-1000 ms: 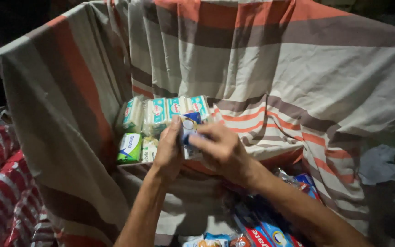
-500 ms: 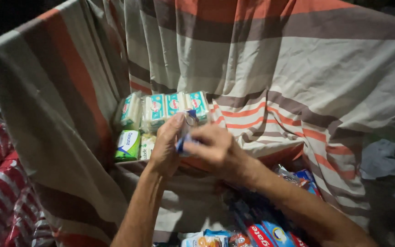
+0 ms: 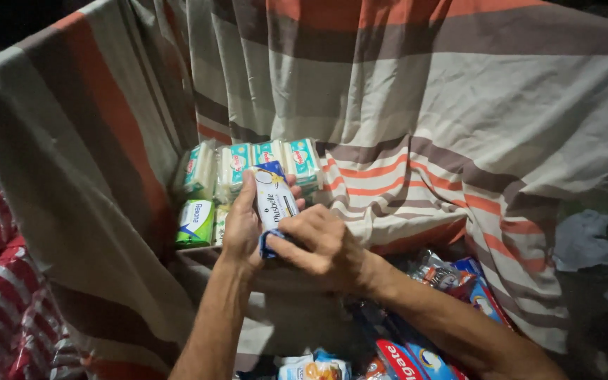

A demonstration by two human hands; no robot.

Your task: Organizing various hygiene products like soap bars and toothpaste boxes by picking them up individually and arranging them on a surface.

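Left hand [image 3: 242, 226] is gripping soap pack [image 3: 273, 200] | right hand [image 3: 316, 245] is pinching its lower end | packs [image 3: 262, 162] are filling cloth's [image 3: 416, 98] back-left corner | keeping it upright seems best.

A: Hands?
B: Left hand [image 3: 242, 229] and right hand [image 3: 321, 246] both grip a white-and-blue rectangular soap packet [image 3: 273, 199], tilted upright.
A: Behind?
B: Row of teal-and-white wrapped bars [image 3: 265, 160], green-white pack [image 3: 195, 223] below left, all against striped grey-orange cloth [image 3: 423, 105].
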